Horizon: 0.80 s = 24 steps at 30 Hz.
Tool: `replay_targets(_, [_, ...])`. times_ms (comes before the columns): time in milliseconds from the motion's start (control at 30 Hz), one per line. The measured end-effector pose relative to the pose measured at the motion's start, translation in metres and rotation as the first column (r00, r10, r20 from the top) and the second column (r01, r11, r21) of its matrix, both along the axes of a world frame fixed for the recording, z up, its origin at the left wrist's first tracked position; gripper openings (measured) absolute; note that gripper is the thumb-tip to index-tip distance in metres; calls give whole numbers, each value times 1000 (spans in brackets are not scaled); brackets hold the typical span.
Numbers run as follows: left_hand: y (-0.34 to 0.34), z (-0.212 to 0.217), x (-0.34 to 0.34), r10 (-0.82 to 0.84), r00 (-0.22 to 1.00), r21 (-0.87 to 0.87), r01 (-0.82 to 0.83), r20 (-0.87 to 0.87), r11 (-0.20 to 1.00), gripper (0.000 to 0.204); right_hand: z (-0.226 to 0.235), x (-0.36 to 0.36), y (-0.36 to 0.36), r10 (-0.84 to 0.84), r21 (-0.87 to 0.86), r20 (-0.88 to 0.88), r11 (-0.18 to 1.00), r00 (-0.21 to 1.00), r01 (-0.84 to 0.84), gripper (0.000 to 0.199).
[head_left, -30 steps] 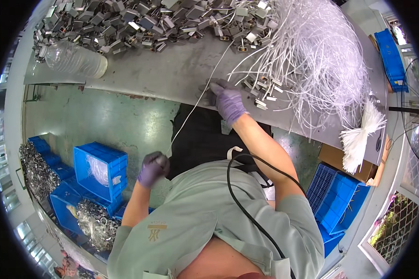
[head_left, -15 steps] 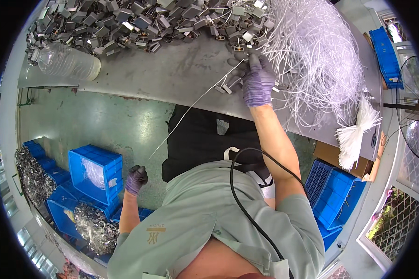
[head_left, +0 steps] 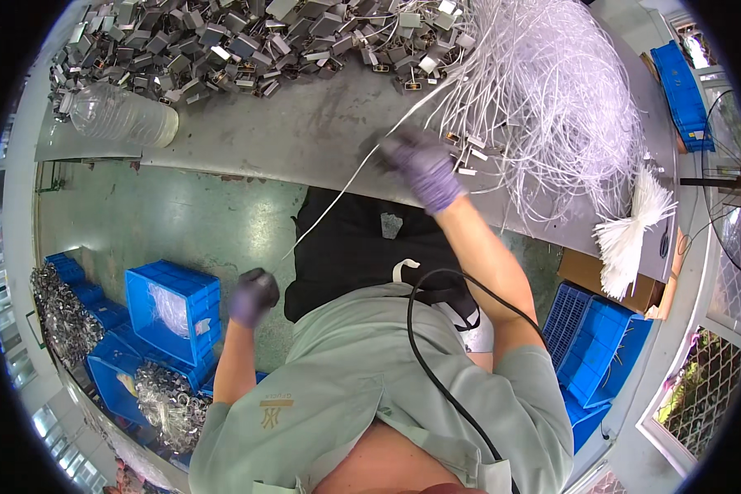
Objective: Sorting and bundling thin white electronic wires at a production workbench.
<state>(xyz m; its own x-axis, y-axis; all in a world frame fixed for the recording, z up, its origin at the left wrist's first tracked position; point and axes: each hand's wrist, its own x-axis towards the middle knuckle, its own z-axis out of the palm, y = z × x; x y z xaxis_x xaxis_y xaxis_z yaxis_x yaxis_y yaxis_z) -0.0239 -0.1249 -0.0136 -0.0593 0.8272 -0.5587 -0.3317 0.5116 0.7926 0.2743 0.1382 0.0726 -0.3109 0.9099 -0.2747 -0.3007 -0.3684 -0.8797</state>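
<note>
A white cable (head_left: 338, 194) runs slanting from the big tangle of white cables (head_left: 564, 99) over the table's front edge, down toward my left hand (head_left: 253, 296). That hand, in a dark-palmed purple glove, is closed in front of me; the cable's thin end fades from sight just short of its fingers, in line with them. My right hand (head_left: 424, 169), gloved alike, is over the grey table (head_left: 247, 136) beside the cable. Motion smears its fingers, so their grip does not show. Small metal connectors (head_left: 467, 153) lie just right of it.
A heap of grey metal-cased parts (head_left: 222, 49) covers the table's far side. A clear plastic bottle (head_left: 119, 114) lies at its left. A bundle of white strips (head_left: 634, 235) hangs at the right edge. Blue crates (head_left: 173, 309) stand low left, and another blue crate (head_left: 605, 354) low right.
My right hand has moved left and nearer along the cable, off the connectors by the tangle. My left hand has risen a little and shifted right, the cable's lower end with it.
</note>
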Motion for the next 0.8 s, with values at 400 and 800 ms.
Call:
replay_targets(400, [106, 33, 80, 55, 919, 84, -24, -391, 996, 47, 54, 41, 1, 91, 148, 258, 980, 962, -133, 24])
replay_targets(800, [169, 92, 148, -137, 977, 231, 172, -161, 958, 47, 12, 19, -41, 298, 6, 391, 946, 871, -326, 24])
